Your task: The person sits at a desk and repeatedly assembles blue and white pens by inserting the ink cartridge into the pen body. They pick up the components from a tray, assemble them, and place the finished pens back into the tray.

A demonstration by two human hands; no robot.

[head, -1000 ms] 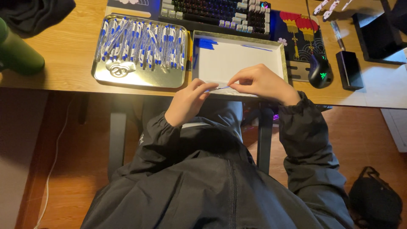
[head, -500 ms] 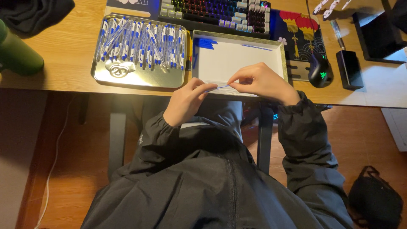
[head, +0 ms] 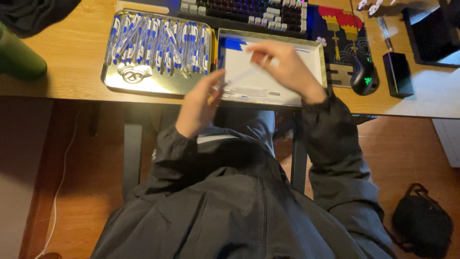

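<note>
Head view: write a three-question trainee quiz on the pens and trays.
1. True or false: the silver metal tray on the left is full of blue-and-white pens.
2. Which holds fewer items: that tray or the white-lined rectangular tray?
3. What spans between the left hand and right hand: A a clear slim pen, B a black computer mouse, C a green bottle?

Key: 1 true; 2 the white-lined tray; 3 A.

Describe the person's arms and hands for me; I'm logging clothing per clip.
Both hands, the left hand and right hand, are bare: no gloves. Both arms wear long black jacket sleeves with gathered cuffs. Rings or a watch cannot be made out through the blur.
</note>
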